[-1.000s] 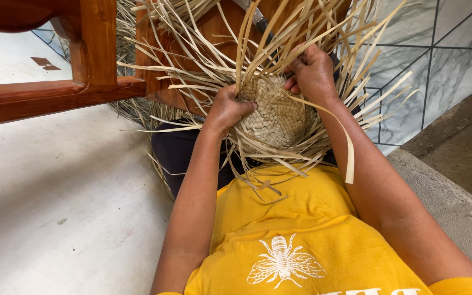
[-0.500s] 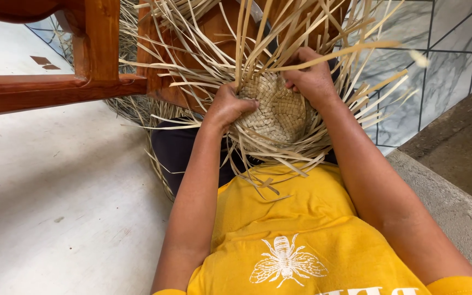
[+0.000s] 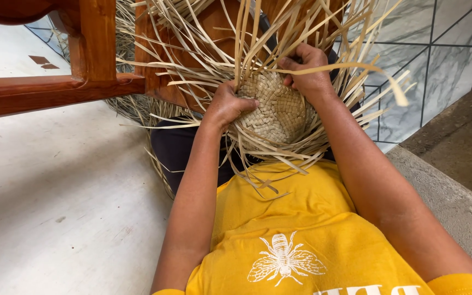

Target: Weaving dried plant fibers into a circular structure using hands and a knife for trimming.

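A round woven straw piece (image 3: 274, 109) rests on my lap, with many loose pale strips (image 3: 203, 60) fanning out from its edge. My left hand (image 3: 226, 104) presses on the left side of the weave, thumb on the plaited part. My right hand (image 3: 308, 68) grips one long strip (image 3: 356, 68) at the upper right edge; the strip bends across to the right and droops at its tip. My yellow shirt (image 3: 290, 240) fills the lower frame.
A reddish wooden frame (image 3: 83, 65) stands at the upper left, close behind the loose strips. A pile of straw (image 3: 132, 109) lies under it. Pale floor (image 3: 55, 191) spreads to the left; a concrete curb (image 3: 454, 202) and marbled tiles (image 3: 443, 71) are on the right.
The long strip that hung down by my right forearm has been lifted and pulled across to the right by my right hand. My left hand has stayed on the weave.
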